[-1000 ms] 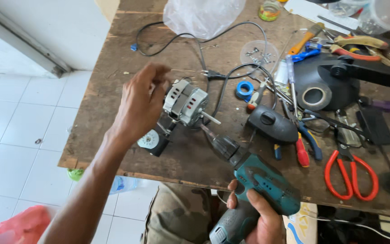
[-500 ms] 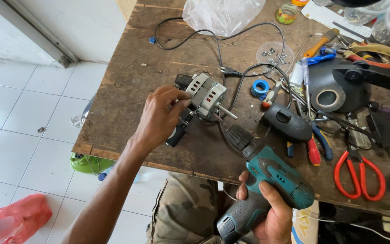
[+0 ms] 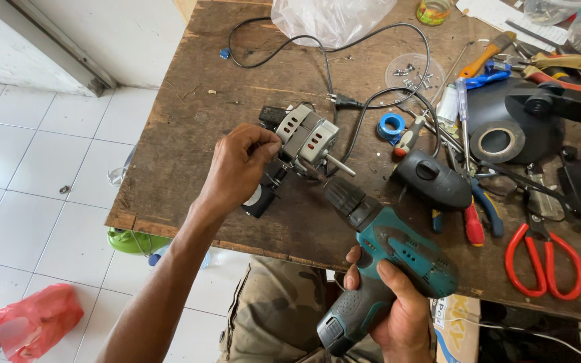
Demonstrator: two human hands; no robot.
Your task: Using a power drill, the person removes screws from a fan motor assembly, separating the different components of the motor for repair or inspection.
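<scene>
A worn wooden table fills most of the view, its near edge running above a white tiled floor on the left. At the far edge lies a crumpled clear plastic bag, and a black power cord loops from it toward the middle. On the right sits a dark round housing with a roll of black tape on it, and nearer lie red-handled scissors.

A teal and black cordless drill points from the near right toward the middle, its chuck just beside a small grey electric motor that stands on the table at its centre, shaft pointing right. The right hand is wrapped closed around the drill's grip, below the table's near edge. The left hand reaches in from the near left, its fingers curled and pinching the motor's left side, steadying it.

Right of the motor lies a black rounded plastic casing, then a small blue tape ring farther off. A red plastic bag lies on the floor, near left.
</scene>
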